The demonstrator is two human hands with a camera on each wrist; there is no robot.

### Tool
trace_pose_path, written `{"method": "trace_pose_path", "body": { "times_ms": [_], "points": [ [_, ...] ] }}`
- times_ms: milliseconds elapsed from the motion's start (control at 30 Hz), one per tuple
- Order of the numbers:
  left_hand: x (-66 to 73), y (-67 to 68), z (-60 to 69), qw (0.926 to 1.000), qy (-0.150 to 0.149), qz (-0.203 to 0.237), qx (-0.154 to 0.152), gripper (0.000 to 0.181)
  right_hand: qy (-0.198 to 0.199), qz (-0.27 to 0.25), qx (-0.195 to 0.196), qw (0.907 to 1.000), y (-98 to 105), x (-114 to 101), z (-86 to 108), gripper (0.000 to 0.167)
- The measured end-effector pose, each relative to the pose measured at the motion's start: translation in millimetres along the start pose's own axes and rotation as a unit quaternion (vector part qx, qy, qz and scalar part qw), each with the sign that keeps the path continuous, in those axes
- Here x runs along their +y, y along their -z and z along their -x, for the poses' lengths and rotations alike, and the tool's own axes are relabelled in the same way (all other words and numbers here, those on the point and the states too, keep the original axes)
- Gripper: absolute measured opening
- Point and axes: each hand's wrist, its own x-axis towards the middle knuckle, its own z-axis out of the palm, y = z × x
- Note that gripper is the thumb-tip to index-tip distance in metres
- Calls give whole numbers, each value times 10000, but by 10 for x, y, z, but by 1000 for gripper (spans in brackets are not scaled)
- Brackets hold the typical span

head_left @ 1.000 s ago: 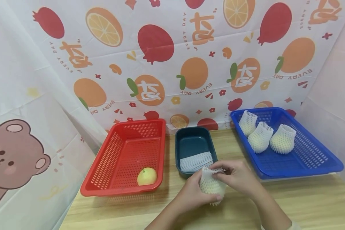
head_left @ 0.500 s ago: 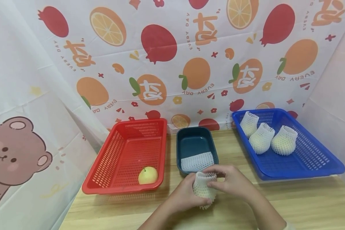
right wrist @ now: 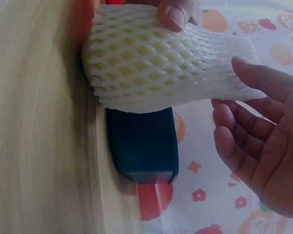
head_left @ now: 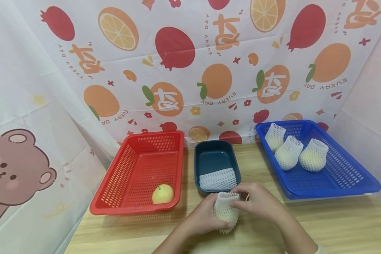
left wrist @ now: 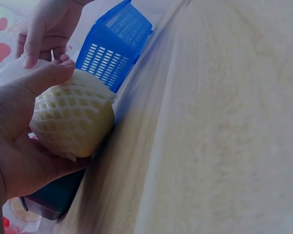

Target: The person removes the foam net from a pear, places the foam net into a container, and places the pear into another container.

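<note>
A yellow pear (left wrist: 105,127) sits inside a white foam net (head_left: 224,208), low over the wooden table in front of the teal tray. Its bare bottom shows below the net in the left wrist view. My left hand (head_left: 204,218) grips the netted pear round its body, thumb on the near side. With thumb and fingers my right hand (head_left: 258,201) pinches the net's narrow upper end, as the right wrist view (right wrist: 263,122) shows. Whether the pear's base touches the table I cannot tell.
At left, a red basket (head_left: 134,211) holds one bare yellow pear (head_left: 163,194). A flat foam net (head_left: 218,179) lies in the teal tray (head_left: 213,158) at the centre. On the right, three netted fruits (head_left: 313,155) stand in a blue basket (head_left: 333,192). A printed curtain (head_left: 190,120) hangs behind.
Both hands and the netted pear have moved slightly left and down in the head view. The right hand stays at the net's upper end throughout.
</note>
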Motion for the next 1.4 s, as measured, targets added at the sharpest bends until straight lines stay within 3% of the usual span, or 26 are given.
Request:
{"method": "trace_pose_path", "body": {
  "times_ms": [167,300,500,600,733,867,1100,1400],
  "points": [
    [12,17,29,9998,0,88,-153,65,77,-152,-136,9998,-14,-14,2,13],
    [49,65,66,9992,34,-103,-378,63,184,-206,-213,9994,-50,-31,-2,13],
    [200,181,101,9938,189,-933,-583,52,191,-181,-252,9993,-91,-44,-18,16],
    [285,219,118,9883,253,-1437,-438,41,167,-148,-281,9994,-97,-29,-15,17],
    [366,255,146,9843,270,-1741,-52,32,61,-123,-325,9994,-92,-8,-2,17],
    [436,304,189,9772,78,-2086,390,33,-69,-183,-431,9989,-50,-10,6,19],
    [455,319,184,9771,-476,-1984,602,14,-36,-222,-452,9987,-27,-12,4,19],
    [448,285,164,9789,-744,-1756,733,11,296,-292,-209,9989,-94,-15,-8,14]
  ]
}}
